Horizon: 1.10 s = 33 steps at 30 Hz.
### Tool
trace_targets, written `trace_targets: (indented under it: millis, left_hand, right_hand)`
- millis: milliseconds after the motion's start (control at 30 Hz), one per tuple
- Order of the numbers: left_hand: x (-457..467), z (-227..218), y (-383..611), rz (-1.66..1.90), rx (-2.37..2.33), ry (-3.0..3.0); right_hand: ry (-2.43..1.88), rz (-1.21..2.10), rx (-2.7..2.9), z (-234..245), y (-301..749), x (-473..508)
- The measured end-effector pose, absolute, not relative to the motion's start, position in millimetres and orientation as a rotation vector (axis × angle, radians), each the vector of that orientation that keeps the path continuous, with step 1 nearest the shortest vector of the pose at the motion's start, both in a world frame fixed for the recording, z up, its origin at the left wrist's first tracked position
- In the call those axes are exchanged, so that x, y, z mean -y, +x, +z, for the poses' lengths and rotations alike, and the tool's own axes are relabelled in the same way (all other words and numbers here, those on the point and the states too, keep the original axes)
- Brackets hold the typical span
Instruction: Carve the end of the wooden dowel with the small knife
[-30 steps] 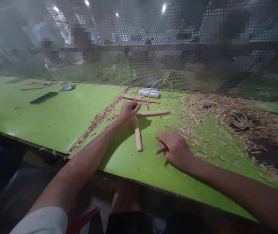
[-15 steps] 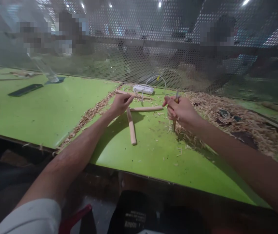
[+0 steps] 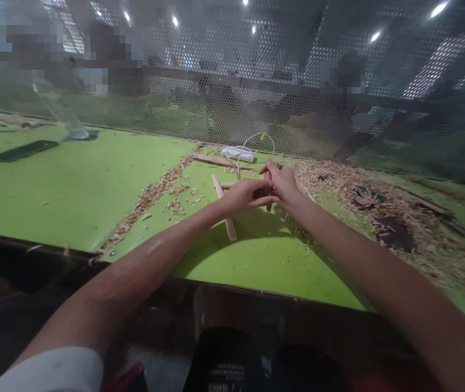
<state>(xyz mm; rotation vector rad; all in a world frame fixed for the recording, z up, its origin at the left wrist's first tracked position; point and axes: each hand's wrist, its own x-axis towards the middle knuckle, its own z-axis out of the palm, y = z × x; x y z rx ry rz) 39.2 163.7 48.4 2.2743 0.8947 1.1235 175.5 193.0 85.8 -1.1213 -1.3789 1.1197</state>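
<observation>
My left hand (image 3: pixel 249 196) and my right hand (image 3: pixel 282 182) meet over the green table (image 3: pixel 93 190), fingers touching. The left hand's fingers are closed over a short wooden stick (image 3: pixel 227 185) that lies crosswise; only the stick's left end shows. My right hand is curled round a small tool (image 3: pixel 269 206) whose dark tip pokes out below the fist. A second, longer wooden stick (image 3: pixel 225 212) lies diagonally just left of and under my left wrist.
A third stick (image 3: pixel 212 159) and a white device with a cable (image 3: pixel 238 154) lie behind the hands. A wide pile of wood shavings (image 3: pixel 379 201) lies to the right. At far left are a dark phone (image 3: pixel 22 151) and a clear bottle (image 3: pixel 67 117). A perforated screen (image 3: pixel 216 81) backs the table.
My left hand let go of the diagonal stick and moved right to the crosswise one. My right hand, lifted with the tool, came left to meet it. The view tilted up slightly.
</observation>
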Motion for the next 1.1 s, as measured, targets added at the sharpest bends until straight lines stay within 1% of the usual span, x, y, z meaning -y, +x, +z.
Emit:
trace_targets:
  millis: [267,433,500,567,667,767,933,1100]
  left_hand:
    - [-159,48,39,1.094,-0.73,1.97]
    - [-164,42,39,1.031,-0.693,1.881]
    - [-168,39,37,1.059,-0.715,1.833]
    - [-173,36,32,1.115,-0.794,1.794]
    - [-179,34,22,1.132,-0.983,1.814]
    - [-181,37,14,1.122,-1.149,1.923]
    - [-181,44,8,1.141,-1.289,2.107]
    - [-184,41,-2,1.077,-1.374,2.026]
  right_hand:
    - [-1.128,0.937,1.448,73,162,-206]
    - [-1.135,0.957,1.529,71,168,-205]
    - [-1.129,0.955,1.588,74,173,-201]
    - [-1.079,0.869,1.711,83,182,-197]
    - [-0.975,0.593,1.977,104,205,-192]
    - [-1.023,0.437,2.144,125,236,-188]
    - [-1.262,0.444,2.102,136,294,-197]
    - [-1.333,0.607,1.848,113,344,-224]
